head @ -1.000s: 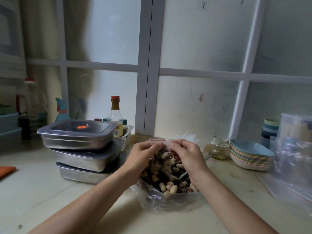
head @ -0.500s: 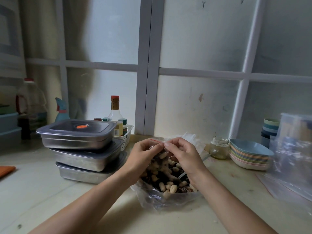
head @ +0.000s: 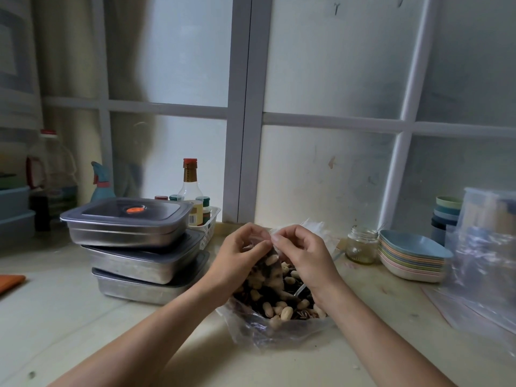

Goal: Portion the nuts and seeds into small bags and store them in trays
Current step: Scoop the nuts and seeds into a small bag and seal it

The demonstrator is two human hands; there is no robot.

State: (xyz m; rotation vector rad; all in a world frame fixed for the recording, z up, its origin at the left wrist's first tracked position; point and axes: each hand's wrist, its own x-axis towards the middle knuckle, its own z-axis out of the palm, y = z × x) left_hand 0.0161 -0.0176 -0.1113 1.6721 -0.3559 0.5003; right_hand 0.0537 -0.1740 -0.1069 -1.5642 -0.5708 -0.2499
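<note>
Both hands meet over the desk (head: 69, 317): I see the left hand (head: 240, 255) and the right hand (head: 304, 255) pinching the top of a small bag (head: 269, 270) with curled fingers. This bag, partly filled, hangs over a big bag (head: 279, 331) of nuts (head: 286, 312) lying on the desk. Three lidded trays (head: 125, 222) stand stacked at the left.

Steel trays (head: 131, 265) with lids: three, stacked. Bags holding nuts: two, one small bag (head: 268, 270) and one large bag (head: 279, 332). Hands: two, left hand (head: 239, 256) and right hand (head: 305, 255). Glass jar (head: 361, 249): one. Red-capped bottle (head: 190, 182): one. Stacked dishes (head: 413, 259): exact number not readable.
</note>
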